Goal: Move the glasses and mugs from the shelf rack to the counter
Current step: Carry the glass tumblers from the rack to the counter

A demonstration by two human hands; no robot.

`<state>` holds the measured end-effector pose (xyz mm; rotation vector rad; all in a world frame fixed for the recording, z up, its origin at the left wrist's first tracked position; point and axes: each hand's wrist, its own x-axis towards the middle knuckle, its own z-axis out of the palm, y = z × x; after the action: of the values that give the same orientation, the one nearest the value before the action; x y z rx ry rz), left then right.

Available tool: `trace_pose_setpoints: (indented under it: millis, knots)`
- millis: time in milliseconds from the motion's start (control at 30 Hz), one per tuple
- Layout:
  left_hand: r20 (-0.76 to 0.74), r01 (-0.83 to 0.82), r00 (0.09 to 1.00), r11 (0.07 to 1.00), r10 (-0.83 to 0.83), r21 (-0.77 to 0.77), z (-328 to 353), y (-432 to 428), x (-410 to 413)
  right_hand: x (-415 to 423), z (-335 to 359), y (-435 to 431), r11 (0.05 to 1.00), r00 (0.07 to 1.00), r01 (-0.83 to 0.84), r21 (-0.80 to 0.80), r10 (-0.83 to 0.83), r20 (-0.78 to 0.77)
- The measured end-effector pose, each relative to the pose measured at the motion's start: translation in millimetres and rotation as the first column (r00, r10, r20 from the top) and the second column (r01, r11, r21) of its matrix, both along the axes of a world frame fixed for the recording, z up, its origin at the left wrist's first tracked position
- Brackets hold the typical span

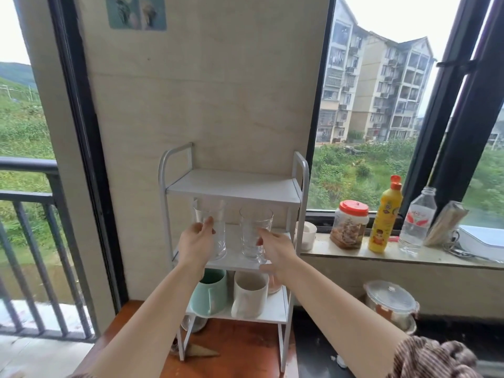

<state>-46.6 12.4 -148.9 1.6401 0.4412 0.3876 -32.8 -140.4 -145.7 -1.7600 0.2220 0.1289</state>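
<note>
Reaching into a white shelf rack (234,186) that stands on a wooden counter (240,347), a person's left hand (196,242) clasps the left glass (215,214) on the rack's middle shelf, thumb pressed to its front. The right hand (275,252) meets the side of the right glass (253,227) on the same shelf, thumb spread low; whether that grip is closed cannot be told. A green mug (207,293) and a white mug (249,294) stand side by side on the rack's bottom shelf.
</note>
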Motion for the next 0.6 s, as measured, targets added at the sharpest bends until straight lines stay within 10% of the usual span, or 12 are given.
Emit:
trace_pose_setpoints:
  millis: [600]
  knots:
    - [0.015, 0.072, 0.997, 0.997, -0.072, 0.024, -10.2, -83.0, -140.0, -124.1, -17.7, -126.2, 0.993, 0.992, -0.083, 0.081, 0.075, 0.098]
